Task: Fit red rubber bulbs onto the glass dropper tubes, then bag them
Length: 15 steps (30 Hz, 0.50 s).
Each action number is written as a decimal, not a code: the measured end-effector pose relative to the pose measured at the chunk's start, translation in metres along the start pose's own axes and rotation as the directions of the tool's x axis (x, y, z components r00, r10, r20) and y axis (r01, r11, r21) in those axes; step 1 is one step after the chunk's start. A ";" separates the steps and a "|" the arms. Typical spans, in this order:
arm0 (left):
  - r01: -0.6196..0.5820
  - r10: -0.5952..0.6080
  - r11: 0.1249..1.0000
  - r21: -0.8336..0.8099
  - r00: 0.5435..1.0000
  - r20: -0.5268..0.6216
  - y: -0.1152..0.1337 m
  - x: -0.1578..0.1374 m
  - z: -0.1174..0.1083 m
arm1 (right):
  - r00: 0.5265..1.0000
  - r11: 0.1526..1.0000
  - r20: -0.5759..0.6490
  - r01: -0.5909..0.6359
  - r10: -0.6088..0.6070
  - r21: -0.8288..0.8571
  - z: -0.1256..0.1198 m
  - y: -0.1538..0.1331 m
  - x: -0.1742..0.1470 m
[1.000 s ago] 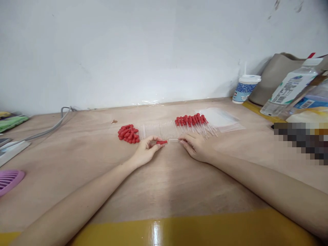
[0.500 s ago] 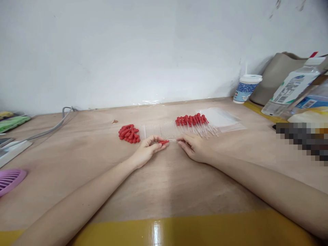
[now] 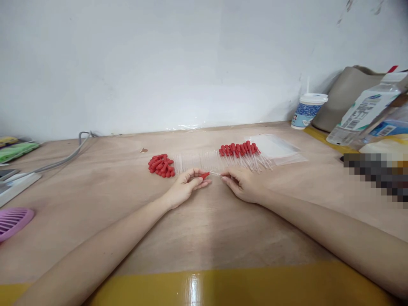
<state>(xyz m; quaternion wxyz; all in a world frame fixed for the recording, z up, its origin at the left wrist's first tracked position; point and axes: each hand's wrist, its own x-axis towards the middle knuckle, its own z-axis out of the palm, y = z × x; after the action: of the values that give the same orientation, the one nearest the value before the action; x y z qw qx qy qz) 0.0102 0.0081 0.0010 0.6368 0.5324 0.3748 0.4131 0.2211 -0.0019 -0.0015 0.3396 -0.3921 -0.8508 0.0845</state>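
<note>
Between thumb and fingers of my left hand (image 3: 186, 186) is a red rubber dropper bulb (image 3: 205, 175), its narrow end tilted up to the right. My right hand (image 3: 242, 183) pinches a thin clear dropper tube (image 3: 215, 173), whose left end meets the bulb's mouth; I cannot tell how far it sits inside. Just beyond my left hand lies a pile of loose red bulbs (image 3: 162, 165). A row of clear tubes (image 3: 197, 161) stretches right from it. Behind my right hand, several droppers with red bulbs fitted (image 3: 239, 149) lie side by side.
Clear plastic bags (image 3: 276, 146) lie at the back right. Farther right stand a lidded paper cup (image 3: 307, 111), a grey-brown container (image 3: 338, 95) and a tilted plastic bottle (image 3: 366, 106). At left are a grey cable (image 3: 68, 157) and a purple slatted object (image 3: 15, 222).
The bulb in my left hand has tipped from nearly level to slanting up rightward. The tube now slopes slightly down to the right. My right hand has barely moved.
</note>
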 end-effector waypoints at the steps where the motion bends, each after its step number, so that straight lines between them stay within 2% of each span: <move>1: 0.000 0.000 0.999 0.047 1.000 -0.003 0.000 0.000 0.001 | 1.000 1.000 0.008 0.004 -0.005 0.010 -0.001 -0.001 0.000; 6: -0.042 0.054 0.978 0.206 0.997 -0.056 0.000 -0.001 0.003 | 0.999 0.999 0.023 0.041 -0.042 0.029 -0.001 -0.003 0.000; 11: -0.125 0.137 0.965 0.231 0.990 -0.036 -0.004 0.000 0.002 | 0.996 0.995 0.040 0.079 -0.082 0.064 0.001 0.002 0.001; 15: -0.156 0.166 0.937 0.313 0.986 -0.005 -0.003 -0.002 0.001 | 0.992 0.988 0.069 0.097 -0.106 0.120 0.001 0.007 0.003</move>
<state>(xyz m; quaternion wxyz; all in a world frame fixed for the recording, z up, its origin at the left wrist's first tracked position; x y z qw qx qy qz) 0.0104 0.0054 -0.0017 0.5029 0.6485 0.4003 0.4078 0.2235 0.0056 -0.0037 0.3337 -0.3243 -0.8754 0.1311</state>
